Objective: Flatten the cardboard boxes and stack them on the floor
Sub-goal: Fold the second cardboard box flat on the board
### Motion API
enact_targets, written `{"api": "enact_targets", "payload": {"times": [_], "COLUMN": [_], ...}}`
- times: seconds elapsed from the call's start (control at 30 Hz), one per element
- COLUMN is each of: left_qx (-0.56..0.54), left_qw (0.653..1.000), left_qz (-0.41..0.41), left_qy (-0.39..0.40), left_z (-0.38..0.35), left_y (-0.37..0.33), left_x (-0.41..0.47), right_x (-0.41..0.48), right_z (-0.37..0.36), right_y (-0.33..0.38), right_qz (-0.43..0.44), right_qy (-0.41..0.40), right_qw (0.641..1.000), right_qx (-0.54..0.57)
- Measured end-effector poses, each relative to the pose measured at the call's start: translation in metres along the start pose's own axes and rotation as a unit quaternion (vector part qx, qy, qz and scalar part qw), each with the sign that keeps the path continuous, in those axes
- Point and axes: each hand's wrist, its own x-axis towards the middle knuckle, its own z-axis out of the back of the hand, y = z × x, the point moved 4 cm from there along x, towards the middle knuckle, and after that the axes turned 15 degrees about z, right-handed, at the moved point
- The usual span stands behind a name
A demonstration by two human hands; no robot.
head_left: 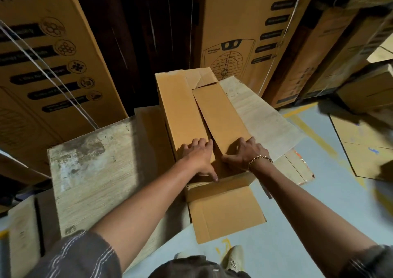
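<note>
The left hand presses a wide, flat grip on the left flap of the cardboard box. The right hand arches on the right flap, and I cannot tell whether its grip hooks the edge. Both forearms reach forward; the box stands on flattened cardboard on the floor.

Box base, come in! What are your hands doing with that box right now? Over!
Left hand and right hand pressing the top flaps. Cardboard box standing, not yet flat; near end flap open. Tall cartons close behind.
</note>
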Motion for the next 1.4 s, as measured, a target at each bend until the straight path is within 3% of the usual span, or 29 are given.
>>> {"api": "enact_targets", "payload": {"times": [0.13,0.27,0.57,0.73,0.83,0.9,0.97,1.07,1.2,1.23,1.33,1.4], "left_qx": [0.065,0.09,0.018,-0.084,-0.125,-0.123,-0.139,-0.257,-0.334,-0.353,-0.462,-0.493], "left_qw": [0.996,0.982,0.928,0.854,0.887,0.943,0.965,0.92,0.835,0.823,0.776,0.766], "left_qz": [0.051,0.049,0.044,0.0,0.007,0.052,0.128,0.247,0.355,0.37,0.403,0.402], "left_qy": [-0.041,-0.161,-0.37,-0.514,-0.444,-0.305,-0.18,-0.16,-0.256,-0.249,-0.147,-0.098], "left_z": [0.018,0.026,-0.007,-0.039,-0.076,-0.109,-0.133,-0.132,-0.091,-0.083,-0.077,-0.077], "left_y": [-0.018,-0.031,-0.034,-0.054,-0.068,-0.065,-0.048,-0.017,0.021,0.028,0.041,0.047], "left_x": [-0.004,-0.017,-0.079,-0.136,-0.171,-0.173,-0.159,-0.132,-0.107,-0.1,-0.079,-0.07], "right_x": [-0.002,-0.011,-0.02,-0.021,-0.025,-0.027,-0.029,-0.035,-0.039,-0.04,-0.05,-0.055], "right_z": [0.035,0.043,0.044,0.046,0.046,0.046,0.047,0.055,0.054,0.05,0.027,0.007], "right_y": [-0.031,-0.052,-0.078,-0.083,-0.086,-0.093,-0.097,-0.1,-0.123,-0.132,-0.15,-0.154], "right_qz": [0.025,0.041,0.034,0.046,0.024,0.01,0.017,0.047,0.055,0.027,-0.072,-0.073], "right_qy": [-0.017,-0.044,-0.044,-0.034,-0.049,-0.065,-0.079,-0.119,-0.188,-0.201,-0.206,-0.177], "right_qw": [0.973,0.924,0.84,0.82,0.776,0.748,0.75,0.775,0.796,0.783,0.698,0.703], "right_qx": [0.228,0.378,0.539,0.569,0.628,0.661,0.657,0.619,0.572,0.588,0.682,0.685]}}
